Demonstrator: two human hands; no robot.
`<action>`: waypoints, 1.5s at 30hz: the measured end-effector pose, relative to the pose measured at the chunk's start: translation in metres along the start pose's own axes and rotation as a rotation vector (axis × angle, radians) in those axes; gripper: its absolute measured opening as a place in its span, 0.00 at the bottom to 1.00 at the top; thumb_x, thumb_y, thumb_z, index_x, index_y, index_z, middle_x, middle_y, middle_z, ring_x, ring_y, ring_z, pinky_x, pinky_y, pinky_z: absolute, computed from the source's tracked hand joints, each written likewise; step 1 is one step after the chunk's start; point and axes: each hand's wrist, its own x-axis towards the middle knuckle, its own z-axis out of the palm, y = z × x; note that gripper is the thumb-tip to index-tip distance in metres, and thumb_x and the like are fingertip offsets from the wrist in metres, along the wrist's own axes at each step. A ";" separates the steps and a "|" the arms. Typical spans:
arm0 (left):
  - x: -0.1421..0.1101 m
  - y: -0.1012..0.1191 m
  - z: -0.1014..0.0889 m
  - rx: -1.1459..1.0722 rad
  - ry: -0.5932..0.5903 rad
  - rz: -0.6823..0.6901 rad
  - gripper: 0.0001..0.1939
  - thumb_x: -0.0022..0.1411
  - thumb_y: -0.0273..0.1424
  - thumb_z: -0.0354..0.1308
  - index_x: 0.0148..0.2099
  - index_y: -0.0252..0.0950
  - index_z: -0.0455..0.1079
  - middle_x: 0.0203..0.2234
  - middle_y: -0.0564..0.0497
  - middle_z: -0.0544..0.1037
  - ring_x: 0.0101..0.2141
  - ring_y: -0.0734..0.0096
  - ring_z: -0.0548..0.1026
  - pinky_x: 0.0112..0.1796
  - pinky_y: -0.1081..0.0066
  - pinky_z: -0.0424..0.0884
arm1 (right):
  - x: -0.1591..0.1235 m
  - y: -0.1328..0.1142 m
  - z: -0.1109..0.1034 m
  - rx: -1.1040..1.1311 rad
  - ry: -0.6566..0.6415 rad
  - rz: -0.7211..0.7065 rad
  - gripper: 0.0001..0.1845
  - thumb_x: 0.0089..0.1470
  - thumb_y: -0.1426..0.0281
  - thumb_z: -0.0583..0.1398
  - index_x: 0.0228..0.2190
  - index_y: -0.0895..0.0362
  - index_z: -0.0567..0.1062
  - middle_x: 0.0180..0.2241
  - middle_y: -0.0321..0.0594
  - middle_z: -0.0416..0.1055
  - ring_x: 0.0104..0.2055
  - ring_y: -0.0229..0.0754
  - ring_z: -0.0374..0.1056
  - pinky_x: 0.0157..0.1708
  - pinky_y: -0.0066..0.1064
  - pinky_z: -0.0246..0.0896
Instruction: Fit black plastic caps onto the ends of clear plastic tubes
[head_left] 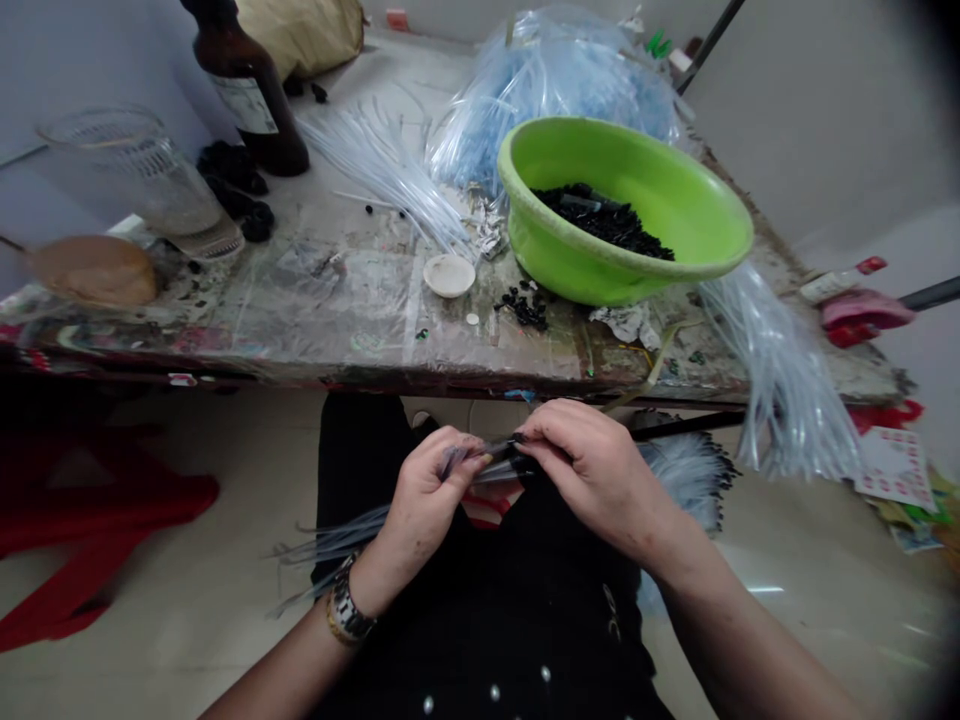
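Observation:
My left hand [429, 490] is closed round a small bundle of thin clear plastic tubes [337, 540] that trail down to the left over my lap. My right hand [589, 465] pinches a small black cap at the tube ends [501, 450], fingertips of both hands meeting there. Both hands hover over my lap just below the table's front edge [375, 375]. A green bowl [697, 235] holding small black caps [611, 220] stands on the table above my right hand.
Loose clear tubes [390, 165] and a bagged heap of tubes [555, 80] lie on the table, more tubes [780, 370] hang off its right edge. A brown bottle [251, 90], glass jar [142, 180], small white dish [448, 274] and scattered black caps [525, 305] also stand there. Red fabric [97, 530] lies on the floor at left.

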 end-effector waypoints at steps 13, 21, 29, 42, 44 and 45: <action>0.002 0.008 0.001 0.154 -0.038 0.141 0.06 0.64 0.27 0.57 0.34 0.36 0.74 0.27 0.52 0.71 0.29 0.72 0.70 0.33 0.73 0.65 | -0.002 0.002 0.000 -0.181 -0.074 -0.065 0.11 0.60 0.79 0.52 0.30 0.59 0.72 0.31 0.44 0.71 0.35 0.45 0.62 0.37 0.37 0.59; 0.002 0.005 0.001 0.100 -0.063 0.050 0.07 0.64 0.29 0.56 0.34 0.36 0.74 0.28 0.52 0.71 0.28 0.72 0.70 0.32 0.72 0.66 | 0.000 0.014 -0.001 0.097 -0.085 0.052 0.09 0.58 0.79 0.56 0.27 0.57 0.69 0.28 0.37 0.69 0.32 0.39 0.64 0.35 0.29 0.58; 0.001 0.003 0.000 0.052 -0.078 -0.004 0.07 0.63 0.31 0.58 0.36 0.35 0.76 0.30 0.51 0.72 0.29 0.73 0.70 0.31 0.73 0.67 | 0.000 0.020 0.000 0.216 -0.132 0.117 0.08 0.57 0.78 0.58 0.27 0.57 0.68 0.27 0.33 0.68 0.31 0.35 0.64 0.34 0.26 0.56; 0.003 0.009 0.002 0.179 -0.147 0.123 0.09 0.65 0.30 0.55 0.34 0.35 0.75 0.25 0.53 0.71 0.27 0.74 0.69 0.31 0.74 0.66 | -0.005 0.011 0.000 0.071 -0.163 0.066 0.09 0.58 0.78 0.55 0.27 0.56 0.66 0.28 0.36 0.66 0.32 0.38 0.61 0.34 0.29 0.54; 0.003 0.008 0.003 0.188 -0.152 0.130 0.09 0.65 0.30 0.55 0.34 0.35 0.75 0.25 0.53 0.71 0.28 0.74 0.70 0.31 0.74 0.66 | -0.007 0.012 0.002 0.062 -0.172 0.066 0.09 0.58 0.78 0.55 0.27 0.56 0.65 0.28 0.36 0.66 0.32 0.38 0.61 0.34 0.30 0.54; 0.002 0.008 0.003 0.189 -0.156 0.129 0.09 0.65 0.30 0.55 0.33 0.35 0.75 0.25 0.53 0.71 0.28 0.73 0.70 0.31 0.74 0.66 | -0.007 0.012 0.003 0.059 -0.172 0.065 0.09 0.58 0.78 0.55 0.27 0.56 0.65 0.28 0.36 0.66 0.32 0.38 0.61 0.34 0.30 0.55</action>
